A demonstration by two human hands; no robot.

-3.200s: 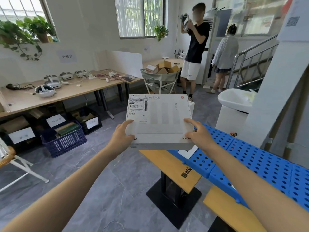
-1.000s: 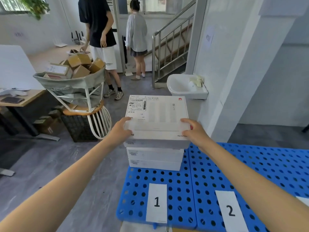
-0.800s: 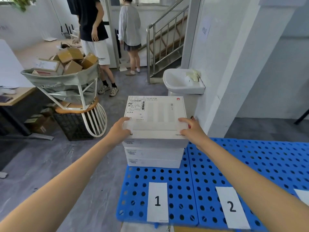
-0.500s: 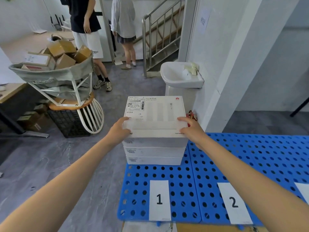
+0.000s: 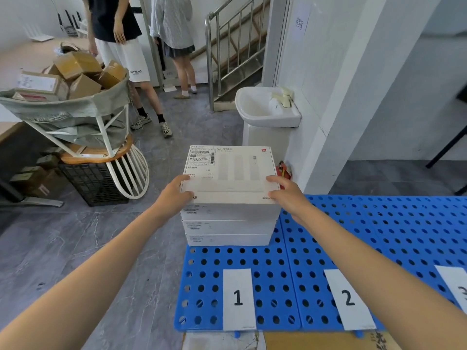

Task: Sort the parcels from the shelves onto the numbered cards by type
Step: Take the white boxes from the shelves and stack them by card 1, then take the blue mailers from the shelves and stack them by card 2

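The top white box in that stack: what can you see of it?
The top white box is flat, squarish and looks like smooth cardboard. A printed shipping label with a barcode sits at its far left corner, a small red logo at the far right. It lies level on two similar white boxes, edges roughly aligned, on the blue perforated panel behind card 1. The left hand and right hand grip its near corners.
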